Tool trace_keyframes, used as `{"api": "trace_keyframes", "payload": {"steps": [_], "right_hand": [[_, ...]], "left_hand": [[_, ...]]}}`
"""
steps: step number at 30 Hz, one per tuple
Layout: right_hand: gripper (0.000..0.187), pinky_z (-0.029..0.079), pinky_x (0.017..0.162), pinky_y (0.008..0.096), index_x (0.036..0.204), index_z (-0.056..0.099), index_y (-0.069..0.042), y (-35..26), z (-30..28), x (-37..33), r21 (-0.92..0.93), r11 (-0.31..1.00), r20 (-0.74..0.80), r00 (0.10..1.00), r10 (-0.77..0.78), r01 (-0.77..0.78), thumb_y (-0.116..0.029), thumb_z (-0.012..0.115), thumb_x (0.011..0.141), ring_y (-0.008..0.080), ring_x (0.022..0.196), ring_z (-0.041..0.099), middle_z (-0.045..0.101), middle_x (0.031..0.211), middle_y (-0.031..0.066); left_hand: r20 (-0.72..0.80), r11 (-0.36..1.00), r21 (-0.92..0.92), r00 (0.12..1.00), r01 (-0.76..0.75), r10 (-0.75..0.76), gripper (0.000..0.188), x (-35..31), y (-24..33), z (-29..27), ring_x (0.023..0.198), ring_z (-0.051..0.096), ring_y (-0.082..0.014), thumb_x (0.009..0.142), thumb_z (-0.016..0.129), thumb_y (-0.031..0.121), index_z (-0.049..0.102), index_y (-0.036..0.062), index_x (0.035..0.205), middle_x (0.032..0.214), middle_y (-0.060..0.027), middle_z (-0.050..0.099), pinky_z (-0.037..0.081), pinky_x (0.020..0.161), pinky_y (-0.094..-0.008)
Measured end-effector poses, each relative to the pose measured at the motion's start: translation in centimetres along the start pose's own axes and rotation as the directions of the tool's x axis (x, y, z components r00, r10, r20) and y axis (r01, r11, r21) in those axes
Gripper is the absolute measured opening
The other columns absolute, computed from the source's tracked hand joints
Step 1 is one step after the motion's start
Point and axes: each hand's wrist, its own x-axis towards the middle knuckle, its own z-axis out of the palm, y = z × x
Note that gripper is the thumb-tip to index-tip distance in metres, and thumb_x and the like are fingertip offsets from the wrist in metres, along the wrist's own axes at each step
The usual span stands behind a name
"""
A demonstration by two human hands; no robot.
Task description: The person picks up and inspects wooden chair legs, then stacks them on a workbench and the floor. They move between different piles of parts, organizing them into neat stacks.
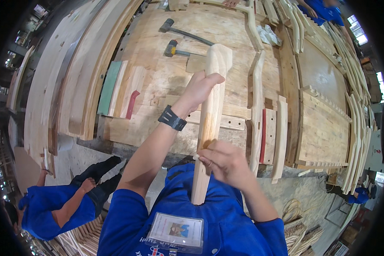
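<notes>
The person holds a long wooden leg [210,123] upright-to-slanted in front of the chest, its wide curved top over the workbench [166,81] and its lower end down against the blue work shirt [217,222]. The left hand [199,90] is wrapped fully closed around the upper part of the leg, just under the flared top; this grip appears to carry the weight and keep the piece steady. The right hand [226,164] is partly closed lower down, thumb and fingertips pinched against the leg's edge. Whether it holds a small item there cannot be told. Holding the piece close to the body seems to bring its surface near the eyes and within reach of both hands.

On the bench behind lie two mallets [175,48], a similar wooden part [257,111] just right of the leg, and flat boards. A seated person in blue [51,209] is at the lower left.
</notes>
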Motion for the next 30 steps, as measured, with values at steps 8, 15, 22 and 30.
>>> {"api": "trace_keyframes", "payload": {"steps": [8,15,22,30], "right_hand": [[0.009,0.051,0.058,0.0337,0.09,0.071,-0.004,2.6,-1.9,5.7,-0.058,0.989,-0.26,0.959,0.115,-0.134,-0.006,0.072,0.081,0.0254,0.065,0.062,0.065,0.081,0.0102],[0.016,0.051,0.058,0.0342,0.092,0.071,-0.005,-0.2,1.3,0.4,-0.129,0.991,-0.112,0.994,0.013,-0.028,-0.002,0.074,0.077,0.0269,0.066,0.063,0.065,0.08,0.0107],[0.012,0.049,0.057,0.0343,0.091,0.071,-0.004,2.0,-2.4,4.2,-0.041,0.997,-0.128,0.99,0.054,-0.059,-0.006,0.074,0.079,0.0257,0.064,0.061,0.062,0.077,0.0101],[0.013,0.05,0.058,0.0344,0.091,0.07,-0.004,1.8,0.1,1.2,-0.154,0.985,-0.085,0.992,-0.089,0.075,-0.005,0.073,0.079,0.0255,0.067,0.062,0.062,0.078,0.0098]], "left_hand": [[0.046,0.998,0.007,0.997,-0.06,0.06,0.037,0.6,1.9,1.0,0.078,0.06,-0.0148,0.084,0.06,0.025,0.065,-0.006,0.103,0.086,-0.0079,0.065,0.047,0.069,-0.029],[-0.044,0.998,0.051,0.999,0.029,-0.027,0.039,0.2,-0.3,-0.3,0.082,0.06,-0.0154,0.084,0.06,0.026,0.064,-0.0064,0.105,0.09,-0.0101,0.065,0.048,0.072,-0.0302],[-0.025,1.0,0.007,1.0,0.019,-0.019,0.04,0.8,0.3,0.3,0.083,0.06,-0.0161,0.083,0.06,0.027,0.063,-0.006,0.106,0.09,-0.0097,0.065,0.048,0.073,-0.0299],[-0.053,0.999,0.033,0.998,0.034,-0.032,0.041,0.8,-0.3,-0.2,0.08,0.06,-0.0161,0.083,0.061,0.029,0.062,-0.0054,0.106,0.087,-0.0088,0.064,0.048,0.071,-0.0303]]}}
